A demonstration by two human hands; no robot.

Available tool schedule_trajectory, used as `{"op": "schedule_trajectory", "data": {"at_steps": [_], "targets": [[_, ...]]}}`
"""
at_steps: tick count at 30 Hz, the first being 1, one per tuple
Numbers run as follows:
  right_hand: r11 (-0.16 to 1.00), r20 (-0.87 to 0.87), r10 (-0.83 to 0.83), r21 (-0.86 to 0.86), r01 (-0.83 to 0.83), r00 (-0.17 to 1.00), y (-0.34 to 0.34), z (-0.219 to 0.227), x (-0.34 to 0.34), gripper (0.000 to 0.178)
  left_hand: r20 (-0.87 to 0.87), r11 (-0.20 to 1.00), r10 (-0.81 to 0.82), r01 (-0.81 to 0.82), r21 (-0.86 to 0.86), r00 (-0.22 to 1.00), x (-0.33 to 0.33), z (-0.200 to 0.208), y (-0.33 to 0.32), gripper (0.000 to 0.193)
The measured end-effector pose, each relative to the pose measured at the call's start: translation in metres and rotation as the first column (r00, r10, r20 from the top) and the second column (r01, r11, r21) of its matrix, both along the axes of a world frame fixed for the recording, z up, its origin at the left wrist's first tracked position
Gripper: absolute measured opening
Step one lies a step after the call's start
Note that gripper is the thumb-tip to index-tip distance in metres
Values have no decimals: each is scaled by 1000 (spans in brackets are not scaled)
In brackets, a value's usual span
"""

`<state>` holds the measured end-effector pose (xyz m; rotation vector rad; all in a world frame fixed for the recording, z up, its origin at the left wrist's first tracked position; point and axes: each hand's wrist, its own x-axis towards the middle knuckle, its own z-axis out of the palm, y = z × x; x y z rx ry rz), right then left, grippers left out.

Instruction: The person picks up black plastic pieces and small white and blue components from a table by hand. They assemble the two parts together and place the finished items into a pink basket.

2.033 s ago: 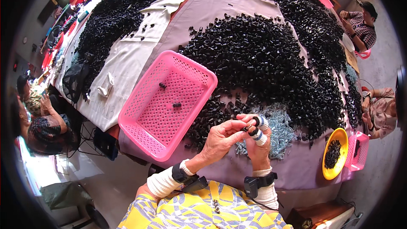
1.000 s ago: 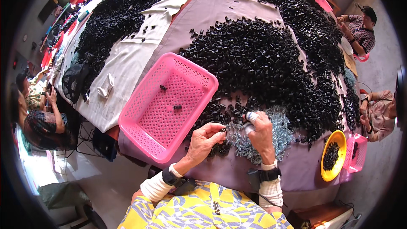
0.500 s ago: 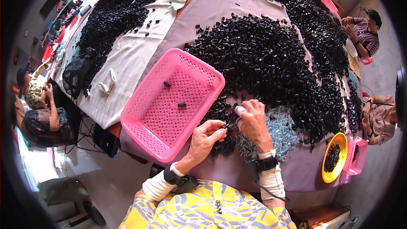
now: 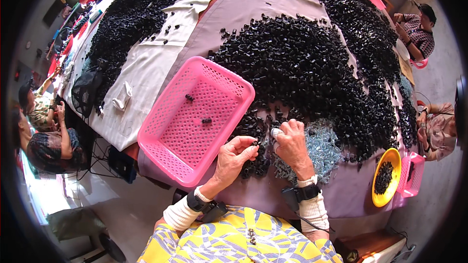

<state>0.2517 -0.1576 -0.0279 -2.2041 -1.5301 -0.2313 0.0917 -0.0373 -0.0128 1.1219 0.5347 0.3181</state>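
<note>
Between thumb and fingers of my left hand [image 4: 233, 159] is a small black plastic piece [image 4: 255, 143]. My right hand [image 4: 294, 150] is closed just to the right of it, with white wrapping on a digit; anything within its fingers is hidden. Beside the right hand spreads a heap of small clear, bluish pieces [image 4: 322, 151]. Beyond both hands lies a large mound of small black pieces [image 4: 292, 63]. To the left of my left hand, a pink perforated basket [image 4: 168, 153] holds two black pieces [image 4: 206, 121].
At the right edge stand a yellow bowl [image 4: 396, 156] of black parts and a small pink basket [image 4: 416, 175]. White cloth [image 4: 139, 68] covers the table on the left, with a crumpled white glove-like item [image 4: 123, 96] on it. Other people sit on both sides.
My right hand has drawn back a little toward me from the edge of the black pieces. The left hand keeps its pinch in nearly the same place.
</note>
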Motion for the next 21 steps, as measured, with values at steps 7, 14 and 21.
{"op": "schedule_trajectory", "data": {"at_steps": [7, 14, 21], "targets": [[995, 54, 50, -87, -46, 997, 18, -6, -7, 11, -14, 1000, 15, -15, 8, 1000, -2, 4, 2, 20], [993, 80, 62, -108, -53, 995, 16, -10, -6, 15, 0, 1000, 11, -11, -9, 1000, 0, 2, 1, 21], [972, -533, 36, 214, 94, 845, -9, 8, 0, 24, 9, 1000, -24, 24, 2, 1000, 4, 0, 0, 22]]}}
